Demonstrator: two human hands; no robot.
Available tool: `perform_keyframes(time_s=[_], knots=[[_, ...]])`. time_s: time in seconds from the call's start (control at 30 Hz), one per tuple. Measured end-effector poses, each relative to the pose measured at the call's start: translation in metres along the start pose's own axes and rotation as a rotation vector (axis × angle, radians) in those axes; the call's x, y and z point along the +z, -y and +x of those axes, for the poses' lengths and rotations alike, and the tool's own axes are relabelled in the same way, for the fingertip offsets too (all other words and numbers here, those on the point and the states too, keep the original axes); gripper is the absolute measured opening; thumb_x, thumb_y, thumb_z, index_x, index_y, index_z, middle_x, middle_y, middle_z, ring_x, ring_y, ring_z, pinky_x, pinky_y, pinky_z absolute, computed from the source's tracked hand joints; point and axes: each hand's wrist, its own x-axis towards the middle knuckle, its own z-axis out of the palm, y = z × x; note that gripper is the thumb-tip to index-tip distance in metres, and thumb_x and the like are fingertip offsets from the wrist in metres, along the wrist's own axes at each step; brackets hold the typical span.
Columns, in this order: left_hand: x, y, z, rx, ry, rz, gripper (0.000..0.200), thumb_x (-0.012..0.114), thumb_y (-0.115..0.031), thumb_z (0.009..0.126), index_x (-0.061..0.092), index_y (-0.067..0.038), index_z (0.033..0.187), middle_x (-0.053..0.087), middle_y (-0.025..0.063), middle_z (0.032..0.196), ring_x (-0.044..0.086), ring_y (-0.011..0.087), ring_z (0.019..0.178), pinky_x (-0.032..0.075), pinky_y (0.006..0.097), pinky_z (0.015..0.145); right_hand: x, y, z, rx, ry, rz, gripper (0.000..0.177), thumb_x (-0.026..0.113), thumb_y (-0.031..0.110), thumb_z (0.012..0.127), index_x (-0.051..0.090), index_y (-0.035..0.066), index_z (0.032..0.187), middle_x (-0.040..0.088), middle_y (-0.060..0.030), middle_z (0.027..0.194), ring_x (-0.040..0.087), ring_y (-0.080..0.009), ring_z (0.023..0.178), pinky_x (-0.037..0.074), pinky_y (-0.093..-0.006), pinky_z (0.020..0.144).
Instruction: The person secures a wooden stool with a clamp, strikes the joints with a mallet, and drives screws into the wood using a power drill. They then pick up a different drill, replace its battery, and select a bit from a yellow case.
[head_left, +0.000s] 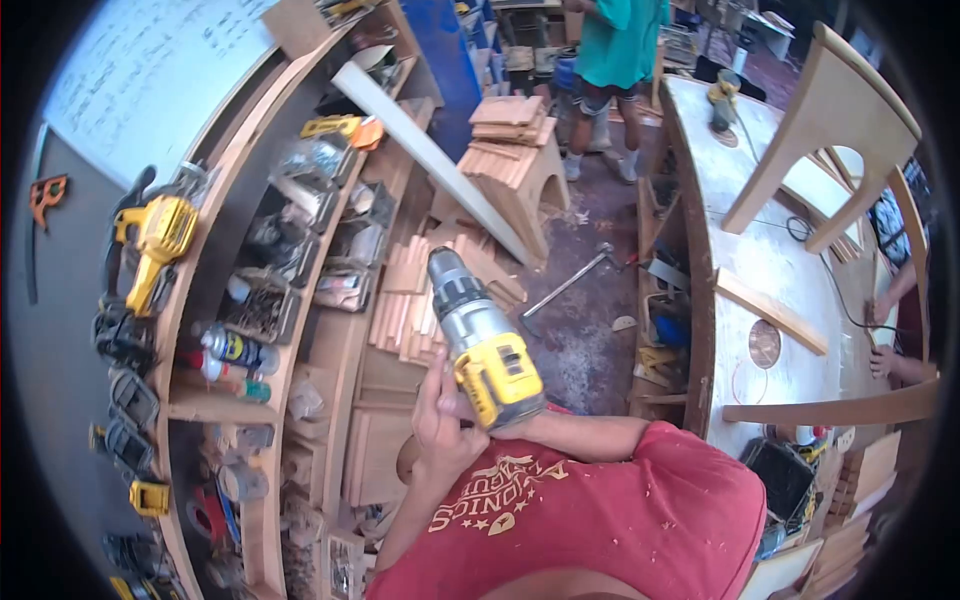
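Observation:
A yellow, black and grey cordless drill (490, 350) is held up before my chest, its chuck pointing away and slightly left. My left hand (440, 410) is against the drill's left side, one or two fingers stretched upward and the others bent in at the body. From the right, my right forearm (590, 435) runs to the underside of the drill. The tool covers my right hand, which appears to hold its handle from below. In the chuck, no bit can be made out.
Left stands a wooden shelf (290, 345) with bins, a spray can (238, 348) and yellow power tools (160, 240). Ahead, wood pieces (505, 125) are stacked; a metal bar (565, 285) lies on the floor. Right, a workbench (700, 165) bears a chair frame (835, 130). Two other people are nearby.

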Motion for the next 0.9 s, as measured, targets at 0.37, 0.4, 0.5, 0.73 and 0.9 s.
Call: perform_keyframes(time_s=[0.37, 0.4, 0.5, 0.73, 0.9], knots=[[0.061, 0.07, 0.042, -0.451, 0.186, -0.629, 0.041, 0.063, -0.001, 0.083, 0.058, 0.006, 0.123, 0.062, 0.0186, 0.124, 0.061, 0.024, 0.11, 0.049, 0.0349, 0.094, -0.12, -0.068, -0.029, 0.039, -0.697, -0.112, 0.039, 0.063, 0.027, 0.09, 0.056, 0.011, 0.125, 0.064, -0.008, 0.116, 0.062, -0.0234, 0.106, 0.051, -0.0397, 0.09], [0.069, 0.08, 0.045, -0.56, 0.23, -0.712, 0.04, 0.062, -0.001, 0.085, 0.058, 0.006, 0.124, 0.062, 0.0176, 0.124, 0.061, 0.0219, 0.109, 0.049, 0.0338, 0.093, -0.125, -0.067, -0.035, 0.061, -0.731, -0.217, 0.038, 0.064, 0.026, 0.089, 0.057, 0.011, 0.123, 0.064, -0.0081, 0.116, 0.062, -0.0246, 0.106, 0.05, -0.0405, 0.09], [0.097, 0.109, 0.062, -0.599, 0.363, -0.807, 0.036, 0.064, -0.002, 0.087, 0.06, 0.005, 0.122, 0.065, 0.0155, 0.117, 0.064, 0.0194, 0.103, 0.052, 0.0317, 0.088, -0.133, -0.021, -0.027, 0.069, -0.782, -0.701, 0.035, 0.066, 0.021, 0.085, 0.059, 0.013, 0.119, 0.064, -0.0072, 0.112, 0.061, -0.0283, 0.104, 0.049, -0.0426, 0.088], [0.159, 0.167, 0.134, -0.643, 0.446, -1.092, 0.042, 0.063, -0.005, 0.091, 0.053, 0.002, 0.131, 0.064, 0.0133, 0.122, 0.063, 0.0176, 0.104, 0.052, 0.0307, 0.087, -0.138, -0.014, -0.029, 0.082, -0.958, -0.842, 0.028, 0.07, 0.013, 0.082, 0.063, 0.014, 0.11, 0.064, -0.0059, 0.101, 0.062, -0.028, 0.094, 0.05, -0.042, 0.077], [0.217, 0.212, 0.229, -0.757, 0.412, -1.147, 0.053, 0.065, -0.017, 0.093, 0.044, 0.001, 0.139, 0.061, 0.014, 0.123, 0.063, 0.0182, 0.1, 0.054, 0.0302, 0.082, -0.132, -0.022, -0.05, 0.159, -1.115, -0.607, 0.024, 0.071, 0.013, 0.083, 0.065, 0.013, 0.107, 0.065, -0.0043, 0.095, 0.063, -0.0241, 0.087, 0.05, -0.0396, 0.072]])
